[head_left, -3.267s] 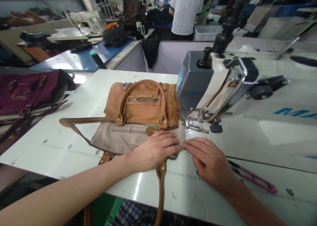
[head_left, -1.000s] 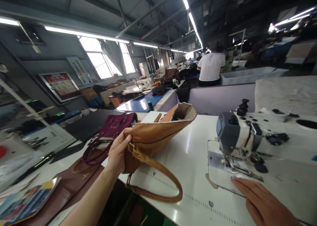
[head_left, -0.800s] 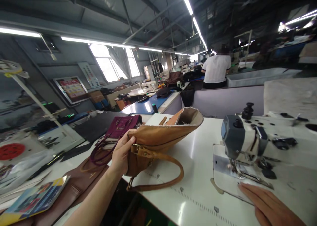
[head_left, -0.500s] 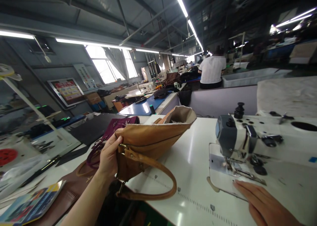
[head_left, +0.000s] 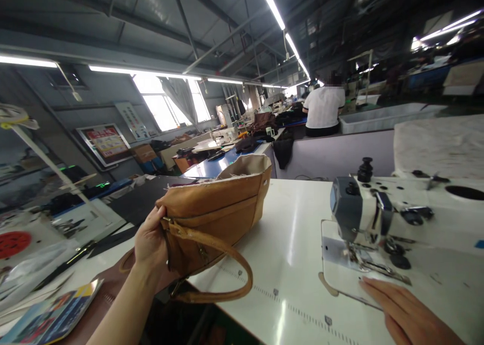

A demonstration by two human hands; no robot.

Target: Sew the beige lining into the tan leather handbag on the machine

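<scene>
My left hand (head_left: 152,242) grips the near left edge of a tan leather bag (head_left: 215,209), thumb on top. The bag's raw-edged mouth faces up, showing a pale lining, and its looped handle (head_left: 247,272) hangs over the front edge of the white table (head_left: 295,264). On the right, my right hand (head_left: 403,304) lies flat with fingers stretched out beside the bed of a white and grey sewing machine (head_left: 363,219), holding nothing. Its fingertips are near the metal plate, to the right of the bag and apart from it.
Brown leather (head_left: 113,289) and a colourful booklet (head_left: 56,312) lie at the lower left. A black sheet (head_left: 139,196) is behind the left hand. Beyond a low partition (head_left: 333,156), a person in a white shirt (head_left: 324,108) faces away near a large pale bin (head_left: 393,118).
My left hand has moved left with the bag, which now shows more of its side and covers the purple bag behind. My right hand has hardly moved.
</scene>
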